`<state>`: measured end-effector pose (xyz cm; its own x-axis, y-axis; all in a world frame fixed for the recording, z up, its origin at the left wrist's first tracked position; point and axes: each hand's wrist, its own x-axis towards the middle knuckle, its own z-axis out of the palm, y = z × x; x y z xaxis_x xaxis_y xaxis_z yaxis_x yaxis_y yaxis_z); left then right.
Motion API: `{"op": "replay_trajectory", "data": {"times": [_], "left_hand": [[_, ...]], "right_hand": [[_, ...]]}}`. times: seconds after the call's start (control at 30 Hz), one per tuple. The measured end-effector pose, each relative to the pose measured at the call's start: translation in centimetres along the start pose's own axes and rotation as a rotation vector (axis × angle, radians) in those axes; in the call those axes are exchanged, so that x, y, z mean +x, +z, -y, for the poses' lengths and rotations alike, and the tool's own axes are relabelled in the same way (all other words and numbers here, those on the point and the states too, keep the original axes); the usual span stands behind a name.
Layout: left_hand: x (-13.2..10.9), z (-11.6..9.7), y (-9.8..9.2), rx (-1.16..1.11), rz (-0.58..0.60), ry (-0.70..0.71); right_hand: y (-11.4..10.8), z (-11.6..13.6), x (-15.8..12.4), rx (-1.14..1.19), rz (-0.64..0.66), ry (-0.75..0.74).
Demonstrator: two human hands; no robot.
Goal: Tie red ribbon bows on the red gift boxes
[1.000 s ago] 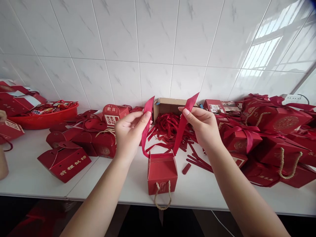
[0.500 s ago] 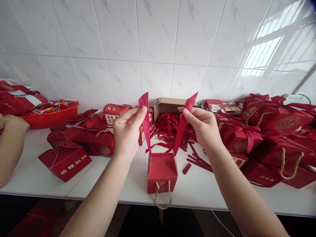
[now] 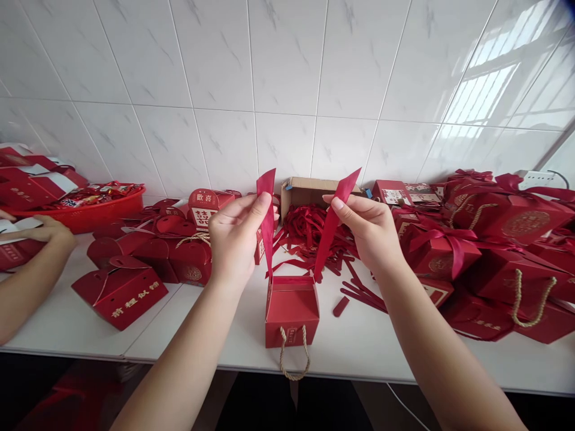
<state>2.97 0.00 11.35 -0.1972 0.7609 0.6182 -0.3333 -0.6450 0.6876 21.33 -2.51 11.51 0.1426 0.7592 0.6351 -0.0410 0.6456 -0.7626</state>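
Observation:
A small red gift box (image 3: pixel 292 305) with a twisted rope handle (image 3: pixel 295 376) stands upright near the table's front edge. Dark red ribbon (image 3: pixel 329 234) rises from both sides of its top in two strands. My left hand (image 3: pixel 240 233) pinches the left end between thumb and fingers, and my right hand (image 3: pixel 366 224) pinches the right end. Both ends are held up above the box, spread apart, with their tips sticking out over the fingers. The ribbon's course at the box top is partly hard to make out.
Behind the box lies a heap of ribbons (image 3: pixel 308 230) by an open cardboard carton (image 3: pixel 294 193). Finished-looking boxes with bows (image 3: pixel 442 251) are piled at right. More red boxes (image 3: pixel 121 293) and a red basin (image 3: pixel 103 209) of wrapped sweets stand left, beside a co-worker's hand (image 3: pixel 51 230).
The gift box has shifted slightly left and its front has lifted a little. My left hand has moved slightly right. The co-worker's hands now show at a red box on the left.

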Motion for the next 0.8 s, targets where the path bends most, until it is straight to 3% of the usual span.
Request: {"op": "replay_trajectory", "data": {"times": [0.33,0.47,0.63,0.8], "left_hand": [[-0.1,0.0,0.3,-0.028,0.007,-0.046],[-0.2,-0.1,0.2,0.027,0.087,-0.041],[-0.6,-0.4,-0.2,0.178,0.29,-0.172],[-0.5,-0.3,-0.6,0.331,0.365,-0.195]], "right_hand": [[0.1,0.1,0.1,0.047,0.029,0.026],[0.7,0.4,0.1,0.027,0.152,0.087],[1.5,0.3,-0.2,-0.116,0.32,0.085],[1.5,-0.2,-0.9,-0.035,0.5,0.096]]}}
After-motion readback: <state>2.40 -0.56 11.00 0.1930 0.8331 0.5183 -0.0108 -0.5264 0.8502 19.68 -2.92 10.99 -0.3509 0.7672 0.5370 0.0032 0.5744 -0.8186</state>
